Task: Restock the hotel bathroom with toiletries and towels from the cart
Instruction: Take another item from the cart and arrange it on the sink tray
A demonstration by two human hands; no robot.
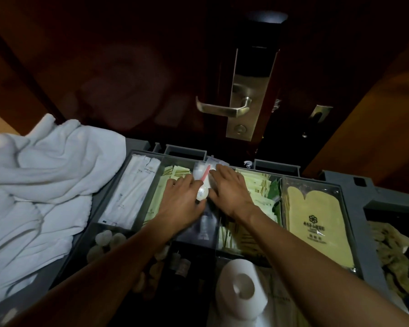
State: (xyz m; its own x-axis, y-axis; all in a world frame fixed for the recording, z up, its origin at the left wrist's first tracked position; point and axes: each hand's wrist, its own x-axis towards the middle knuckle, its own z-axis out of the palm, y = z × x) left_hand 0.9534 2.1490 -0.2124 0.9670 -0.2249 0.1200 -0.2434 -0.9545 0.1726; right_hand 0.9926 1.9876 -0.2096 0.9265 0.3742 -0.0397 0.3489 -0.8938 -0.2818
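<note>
On the cart (354,192), far left: towels (40,185), white, in a crumpled heap, just beside the tray (281,179).
Tray, near-left bay: pale round lumps (104,239); too dim to tell what they are.
Tray, left bay: white packets (132,190), long, lying flat side by side.
Next bay: green sachets (175,172), stacked; your left fingers lie over them.
Near row, centre: small dark bottles (181,265), upright, partly hidden by your left forearm.
Left hand (182,201): palm down, fingers fairly straight, thumb side against the kit. Pinching it or only touching it: you cannot tell from this view.
Kit (204,179): clear packet with a pink toothbrush inside, in the centre bay, between your two hands and touching both.
Behind the cart: dark door with a brass handle (222,109), lever pointing left.
Right hand (232,192): palm down, fingers straight and spread, resting flat on the packets at the kit's right edge. It grips nothing.
Near row, right of centre: paper roll (241,289), white, tilted, core facing you.
Bay under the right wrist: more sachets (260,187), green, loosely piled.
Right bay: yellow mitts (316,215), flat, printed with a dark logo.
Far right, outside the tray: yellowish rags (392,256), bunched in a cart recess.
</note>
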